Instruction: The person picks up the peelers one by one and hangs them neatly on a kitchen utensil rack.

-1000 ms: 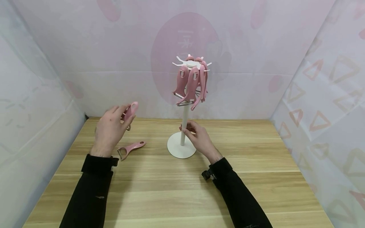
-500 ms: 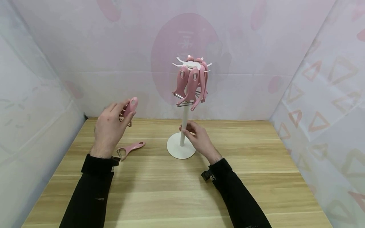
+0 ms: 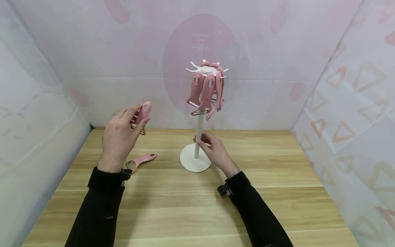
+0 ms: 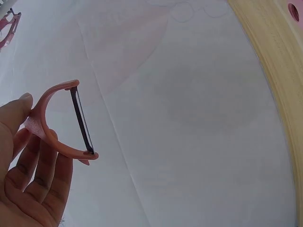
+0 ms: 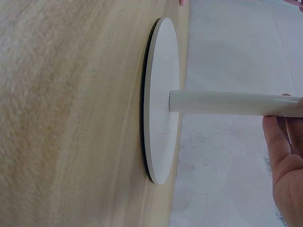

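Observation:
My left hand [image 3: 119, 137] pinches a pink peeler [image 3: 144, 112] between thumb and fingers above the table's left side, its holed handle end pointing up. In the left wrist view the held peeler's forked head and metal blade [image 4: 83, 120] face away from the palm. With thumb and fingers my right hand [image 3: 216, 151] grips the pole [image 3: 199, 132] of a white stand, just above its round base [image 3: 192, 168]. Several pink peelers [image 3: 207, 91] hang by their handle holes from the stand's hooks. Another pink peeler [image 3: 143, 159] lies on the table beside my left wrist.
The wooden table [image 3: 179, 212] reaches back to a patterned fabric wall [image 3: 262, 103], with similar walls at left and right. On the left side of the rack, white hooks [image 3: 192, 67] stick out with nothing on them.
My left hand has raised the peeler a little and moved it slightly to the right. The right hand keeps its grip on the pole, and the stand stays in place.

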Action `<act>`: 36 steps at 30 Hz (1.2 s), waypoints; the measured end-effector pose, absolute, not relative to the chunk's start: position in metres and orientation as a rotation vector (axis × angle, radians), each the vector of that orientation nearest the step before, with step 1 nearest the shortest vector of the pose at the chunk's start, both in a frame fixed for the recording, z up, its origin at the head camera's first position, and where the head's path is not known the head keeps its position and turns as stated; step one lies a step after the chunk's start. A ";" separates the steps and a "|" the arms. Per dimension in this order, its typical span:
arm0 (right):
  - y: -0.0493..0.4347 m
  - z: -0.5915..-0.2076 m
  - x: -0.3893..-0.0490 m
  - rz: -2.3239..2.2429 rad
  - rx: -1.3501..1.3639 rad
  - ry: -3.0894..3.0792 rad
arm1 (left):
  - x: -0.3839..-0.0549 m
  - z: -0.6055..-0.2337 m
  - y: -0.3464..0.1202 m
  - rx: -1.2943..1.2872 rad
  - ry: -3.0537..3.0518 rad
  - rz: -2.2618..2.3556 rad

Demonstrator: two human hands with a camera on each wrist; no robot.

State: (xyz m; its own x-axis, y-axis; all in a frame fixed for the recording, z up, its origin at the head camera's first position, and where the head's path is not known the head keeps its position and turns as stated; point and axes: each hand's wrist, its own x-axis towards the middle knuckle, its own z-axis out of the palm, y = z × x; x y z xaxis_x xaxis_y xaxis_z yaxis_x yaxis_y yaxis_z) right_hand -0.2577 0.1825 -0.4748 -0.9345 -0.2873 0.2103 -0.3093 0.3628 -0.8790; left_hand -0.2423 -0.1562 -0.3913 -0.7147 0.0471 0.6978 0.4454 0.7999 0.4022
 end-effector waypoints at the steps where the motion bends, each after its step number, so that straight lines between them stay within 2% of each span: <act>1: 0.183 -0.475 -0.258 1.671 0.564 -2.576 | -0.243 -0.390 -0.155 -0.364 -2.282 -0.734; 36: 0.185 -0.474 -0.256 1.682 0.566 -2.569 | -0.252 -0.323 -0.114 -0.478 -2.193 -0.884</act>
